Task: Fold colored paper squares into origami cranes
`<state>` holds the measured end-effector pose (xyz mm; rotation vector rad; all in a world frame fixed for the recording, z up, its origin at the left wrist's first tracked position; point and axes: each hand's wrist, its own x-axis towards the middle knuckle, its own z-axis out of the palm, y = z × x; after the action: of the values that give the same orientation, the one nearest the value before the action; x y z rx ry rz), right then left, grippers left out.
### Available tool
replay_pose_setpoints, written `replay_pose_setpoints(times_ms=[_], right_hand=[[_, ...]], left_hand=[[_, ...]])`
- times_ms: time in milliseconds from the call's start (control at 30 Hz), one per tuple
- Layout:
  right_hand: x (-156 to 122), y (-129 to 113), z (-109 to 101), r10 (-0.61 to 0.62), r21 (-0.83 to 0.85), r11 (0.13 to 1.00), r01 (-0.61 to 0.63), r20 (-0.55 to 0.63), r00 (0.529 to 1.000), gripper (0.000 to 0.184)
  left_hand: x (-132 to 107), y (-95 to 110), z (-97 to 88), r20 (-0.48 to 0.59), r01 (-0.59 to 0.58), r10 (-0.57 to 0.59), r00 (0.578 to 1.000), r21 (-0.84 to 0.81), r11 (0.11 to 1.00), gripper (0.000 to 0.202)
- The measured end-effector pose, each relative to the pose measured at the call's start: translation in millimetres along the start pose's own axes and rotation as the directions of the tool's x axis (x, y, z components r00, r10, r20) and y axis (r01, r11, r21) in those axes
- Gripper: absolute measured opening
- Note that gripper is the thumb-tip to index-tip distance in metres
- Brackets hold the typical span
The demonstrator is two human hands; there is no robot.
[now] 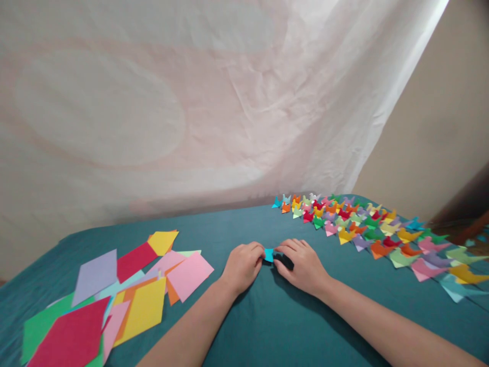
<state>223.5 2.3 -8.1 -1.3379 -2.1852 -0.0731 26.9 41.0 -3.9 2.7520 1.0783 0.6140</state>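
Note:
A small piece of folded bright blue paper [269, 255] is between my two hands, low over the table cloth. My left hand [243, 264] pinches its left end, fingers curled and pressed together. At the right end, the fingertips and thumb of my right hand [303, 265] close on the paper, with a dark shadowed gap under the curled fingers. Most of the folds are hidden behind my fingers, so the exact shape cannot be made out.
Loose square sheets of coloured paper [143, 308] overlap on the left of the dark teal table cloth [244, 331]. Rows of small folded paper birds [347, 235] in many colours cover the right side. A pale curtain [214, 102] hangs behind the table.

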Motion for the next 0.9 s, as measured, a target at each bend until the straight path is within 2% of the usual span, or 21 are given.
replay_pose_setpoints(times_ms=[133, 300, 600, 900], right_hand=[[-0.5, 4.7, -1.3, -0.042, -0.002, 0.999, 0.042, 0.041, 0.998, 0.023], [-0.9, 8.8, 0.3, -0.107, -0.032, 0.994, 0.109, 0.059, 0.992, 0.027], [-0.6, 5.3, -0.7, -0.144, -0.081, 0.985, 0.153, 0.112, 0.983, 0.027], [-0.7, 5.6, 0.8, -0.143, -0.089, 0.984, 0.154, 0.118, 0.983, 0.027]], left_hand=[[-1.1, -3.6, 3.0, -0.002, 0.022, -0.022, 1.000, -0.042, 0.999, 0.022], [-1.9, -7.2, 7.5, 0.004, -0.004, 0.004, 1.000, -0.033, 0.999, 0.034], [-4.0, -0.8, 3.4, 0.050, -0.021, 0.022, 0.999, -0.004, 1.000, 0.043], [-4.2, -3.1, 4.1, 0.060, -0.010, 0.010, 0.998, -0.003, 1.000, 0.039]])
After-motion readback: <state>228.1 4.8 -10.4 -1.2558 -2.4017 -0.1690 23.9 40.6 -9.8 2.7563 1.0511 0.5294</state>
